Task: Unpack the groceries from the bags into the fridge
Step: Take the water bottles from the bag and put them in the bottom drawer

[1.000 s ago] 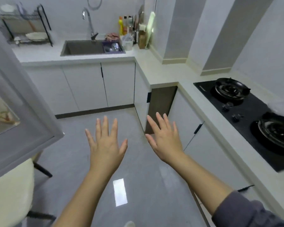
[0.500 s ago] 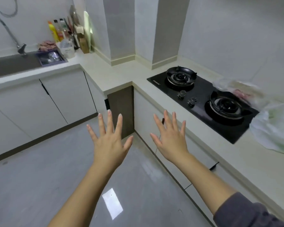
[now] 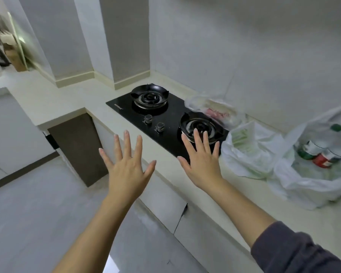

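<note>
Step in hand: approach to the bags, nothing lifted yet.
Left hand (image 3: 126, 170) and right hand (image 3: 202, 168) are spread flat and empty, in the air. On the surface (image 3: 283, 209), right of the stove (image 3: 165, 115), sit the far bag (image 3: 215, 109), middle bag (image 3: 250, 152) and large bag (image 3: 313, 180) with bottles (image 3: 313, 152). Judged next: reach right and grip one item. The fridge is out of view.

Soft, even indoor light with a cool greenish cast; shadows are faint. A bright glare patch (image 3: 112, 264) lies on the glossy floor (image 3: 37, 213) at the bottom edge. Wide-angle distortion tilts the wall columns (image 3: 126, 36) and bows the countertop (image 3: 67, 97). Motion blur smears the clutter (image 3: 7, 48) at the left edge; the left hand (image 3: 126, 172) and right hand (image 3: 202, 167) are sharp.
</note>
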The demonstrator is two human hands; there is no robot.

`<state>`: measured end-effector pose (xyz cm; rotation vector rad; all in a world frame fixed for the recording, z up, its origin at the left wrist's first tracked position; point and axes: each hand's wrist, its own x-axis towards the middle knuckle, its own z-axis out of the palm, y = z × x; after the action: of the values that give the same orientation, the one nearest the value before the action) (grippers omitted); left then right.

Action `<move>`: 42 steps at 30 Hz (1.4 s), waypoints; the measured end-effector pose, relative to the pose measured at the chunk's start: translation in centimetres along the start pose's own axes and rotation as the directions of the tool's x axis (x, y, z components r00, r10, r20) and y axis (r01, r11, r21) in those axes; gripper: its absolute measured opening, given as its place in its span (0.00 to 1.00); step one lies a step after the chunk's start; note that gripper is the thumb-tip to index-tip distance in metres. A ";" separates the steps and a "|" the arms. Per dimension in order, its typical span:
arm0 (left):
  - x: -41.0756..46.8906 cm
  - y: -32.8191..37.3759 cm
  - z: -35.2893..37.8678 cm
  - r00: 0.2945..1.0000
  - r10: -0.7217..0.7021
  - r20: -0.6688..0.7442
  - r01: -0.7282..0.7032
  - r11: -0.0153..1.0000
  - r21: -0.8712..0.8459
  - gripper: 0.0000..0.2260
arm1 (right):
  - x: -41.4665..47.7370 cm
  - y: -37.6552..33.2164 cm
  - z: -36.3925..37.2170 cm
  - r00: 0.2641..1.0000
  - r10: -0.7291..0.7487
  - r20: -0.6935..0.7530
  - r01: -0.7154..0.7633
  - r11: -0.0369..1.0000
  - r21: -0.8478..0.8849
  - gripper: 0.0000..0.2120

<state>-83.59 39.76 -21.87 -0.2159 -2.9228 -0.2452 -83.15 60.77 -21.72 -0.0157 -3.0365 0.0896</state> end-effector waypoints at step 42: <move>23.8 60.5 11.2 0.325 0.944 -0.053 -0.945 0.326 0.010 0.17 | 4.6 55.4 -3.3 0.477 0.852 -0.216 -0.874 0.487 -0.009 0.14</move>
<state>-99.02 103.86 -18.65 -1.8142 -2.1768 -0.0643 -86.94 116.35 -21.24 -1.4970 -2.4839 -0.0233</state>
